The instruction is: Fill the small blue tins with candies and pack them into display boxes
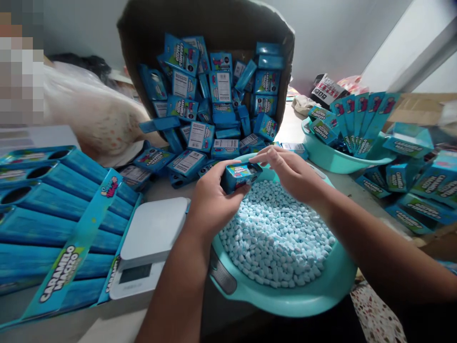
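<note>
My left hand (210,200) grips a small blue candy box (240,175) and holds it level over a teal basin (285,300). The basin is filled with pale blue candy pieces (278,238). My right hand (291,171) rests at the box's open right end, fingers bent together and touching it. I cannot make out whether candy lies under those fingers.
A dark carton (207,28) behind spills several blue candy boxes (214,114) onto the table. A white scale (150,243) sits left of the basin, beside blue display trays (53,209). A second teal basin (332,159) and more boxes (414,181) lie right.
</note>
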`<state>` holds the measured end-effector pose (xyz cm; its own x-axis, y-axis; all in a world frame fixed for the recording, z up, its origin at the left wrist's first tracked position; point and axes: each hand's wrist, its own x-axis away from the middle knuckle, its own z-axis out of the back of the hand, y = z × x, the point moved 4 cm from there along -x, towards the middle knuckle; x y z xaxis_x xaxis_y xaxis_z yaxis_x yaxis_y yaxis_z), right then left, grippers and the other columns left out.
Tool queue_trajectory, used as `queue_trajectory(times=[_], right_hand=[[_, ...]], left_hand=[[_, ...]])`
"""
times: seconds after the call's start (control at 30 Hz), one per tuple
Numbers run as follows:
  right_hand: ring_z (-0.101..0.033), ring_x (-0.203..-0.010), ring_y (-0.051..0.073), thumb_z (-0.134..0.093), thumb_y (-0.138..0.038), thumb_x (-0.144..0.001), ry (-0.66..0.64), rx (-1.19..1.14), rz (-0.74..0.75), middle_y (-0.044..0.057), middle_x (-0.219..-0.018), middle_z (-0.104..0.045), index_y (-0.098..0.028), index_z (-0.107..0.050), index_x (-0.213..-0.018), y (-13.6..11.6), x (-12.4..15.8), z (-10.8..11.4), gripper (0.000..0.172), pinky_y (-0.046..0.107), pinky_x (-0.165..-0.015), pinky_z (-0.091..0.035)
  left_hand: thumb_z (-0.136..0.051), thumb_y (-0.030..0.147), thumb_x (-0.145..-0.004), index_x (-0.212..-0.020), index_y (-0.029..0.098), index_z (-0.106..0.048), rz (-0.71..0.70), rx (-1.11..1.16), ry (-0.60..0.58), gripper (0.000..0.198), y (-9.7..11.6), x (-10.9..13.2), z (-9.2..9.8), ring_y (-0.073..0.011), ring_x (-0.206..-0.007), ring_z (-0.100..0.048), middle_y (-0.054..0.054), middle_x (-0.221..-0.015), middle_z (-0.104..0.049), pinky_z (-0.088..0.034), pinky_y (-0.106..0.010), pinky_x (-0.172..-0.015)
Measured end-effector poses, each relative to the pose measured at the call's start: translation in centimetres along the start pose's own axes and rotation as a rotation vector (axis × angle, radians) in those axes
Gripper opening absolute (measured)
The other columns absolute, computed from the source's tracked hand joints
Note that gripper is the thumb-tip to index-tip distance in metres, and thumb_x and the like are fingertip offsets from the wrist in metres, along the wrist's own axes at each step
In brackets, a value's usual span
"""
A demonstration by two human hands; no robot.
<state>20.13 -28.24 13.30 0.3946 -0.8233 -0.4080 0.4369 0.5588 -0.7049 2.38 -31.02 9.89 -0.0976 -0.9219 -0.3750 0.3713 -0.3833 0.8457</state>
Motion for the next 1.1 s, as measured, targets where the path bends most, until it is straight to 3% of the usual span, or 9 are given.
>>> queue_trajectory(times=[0.13,0.27,0.43,0.57,0.67,0.77,0.93,1.03,1.1], right_hand=[[-0.064,-0.087,0.021,-0.031,-0.075,-0.095,0.082,-0.107,-0.105,0.01,-0.099,-0.071,-0.019,-0.076,-0.101,1.4,-0.4,0.3,0.072,0.034,-0.076,-0.047],[-0.064,-0.075,0.02,-0.034,-0.077,-0.093,0.109,-0.13,-0.213,0.011,-0.094,-0.072,-0.019,-0.074,-0.103,3.9,-0.9,0.1,0.071,0.034,-0.067,-0.046],[-0.059,-0.068,0.021,-0.057,-0.066,-0.089,-0.223,0.143,-0.111,0.008,-0.081,-0.071,-0.021,-0.074,-0.086,5.0,-0.1,-3.1,0.048,0.033,-0.059,-0.041],[-0.062,-0.075,0.024,-0.057,-0.06,-0.091,-0.355,0.269,-0.08,0.012,-0.092,-0.071,-0.021,-0.076,-0.095,4.5,0.7,-5.0,0.043,0.035,-0.063,-0.045],[-0.064,-0.089,0.027,-0.047,-0.059,-0.095,-0.494,0.366,-0.19,0.011,-0.107,-0.068,-0.023,-0.074,-0.107,4.3,1.2,-5.7,0.047,0.038,-0.073,-0.049],[-0.064,-0.095,0.029,-0.044,-0.059,-0.095,-0.6,0.382,-0.225,0.012,-0.111,-0.067,-0.022,-0.072,-0.11,3.7,1.4,-6.1,0.048,0.04,-0.078,-0.05],[-0.065,-0.096,0.031,-0.043,-0.058,-0.095,-0.612,0.403,-0.223,0.014,-0.112,-0.067,-0.02,-0.071,-0.109,3.5,1.5,-6.1,0.049,0.043,-0.082,-0.052],[-0.062,-0.114,0.035,-0.044,-0.068,-0.091,-0.669,0.391,-0.251,0.015,-0.134,-0.058,-0.023,-0.063,-0.132,3.6,1.8,-6.2,0.063,0.05,-0.095,-0.051],[-0.054,-0.126,0.04,-0.048,-0.075,-0.086,-0.745,0.383,-0.247,0.014,-0.15,-0.045,-0.027,-0.05,-0.147,3.2,2.5,-6.6,0.078,0.054,-0.101,-0.048]], left_hand=[[-0.072,0.026,-0.078,-0.121,0.021,-0.06,0.022,0.043,0.084,0.045,0.0,0.2,-0.1,-0.0245,-0.106,-0.067,-0.007,-0.116,-0.068,-0.055,-0.039,-0.095],[-0.067,0.03,-0.082,-0.127,0.023,-0.048,0.023,0.05,0.324,0.05,0.6,0.5,1.2,-0.0207,-0.106,-0.067,-0.008,-0.125,-0.063,-0.057,-0.036,-0.092],[-0.055,0.04,-0.091,-0.144,0.03,-0.033,0.026,-0.028,0.429,0.058,2.4,1.7,6.8,-0.0229,-0.117,-0.063,-0.007,-0.136,-0.058,-0.059,-0.037,-0.09],[-0.067,0.044,-0.086,-0.144,0.026,-0.038,0.03,-0.148,0.451,0.068,4.1,3.5,11.9,-0.0261,-0.115,-0.063,-0.005,-0.131,-0.06,-0.057,-0.042,-0.094],[-0.08,0.036,-0.072,-0.145,0.026,-0.041,0.033,-0.398,0.391,0.083,4.0,4.7,13.7,-0.0273,-0.113,-0.063,-0.006,-0.121,-0.065,-0.055,-0.041,-0.095],[-0.079,0.032,-0.068,-0.144,0.027,-0.045,0.127,-0.529,0.268,0.083,2.4,5.3,14.1,-0.0272,-0.113,-0.063,-0.007,-0.113,-0.067,-0.055,-0.039,-0.093],[-0.068,0.028,-0.072,-0.141,0.027,-0.052,0.291,-0.688,-0.146,0.071,-0.5,4.6,13.3,-0.0284,-0.113,-0.065,-0.008,-0.121,-0.068,-0.054,-0.04,-0.095],[-0.058,0.016,-0.072,-0.135,0.023,-0.059,0.262,-0.872,-0.32,0.063,-0.1,3.6,12.6,-0.0305,-0.126,-0.059,-0.008,-0.137,-0.063,-0.045,-0.045,-0.109],[-0.056,0.013,-0.071,-0.136,0.021,-0.058,0.165,-0.957,-0.3,0.066,1.1,3.1,11.8,-0.0312,-0.132,-0.053,-0.008,-0.143,-0.058,-0.036,-0.048,-0.116]])
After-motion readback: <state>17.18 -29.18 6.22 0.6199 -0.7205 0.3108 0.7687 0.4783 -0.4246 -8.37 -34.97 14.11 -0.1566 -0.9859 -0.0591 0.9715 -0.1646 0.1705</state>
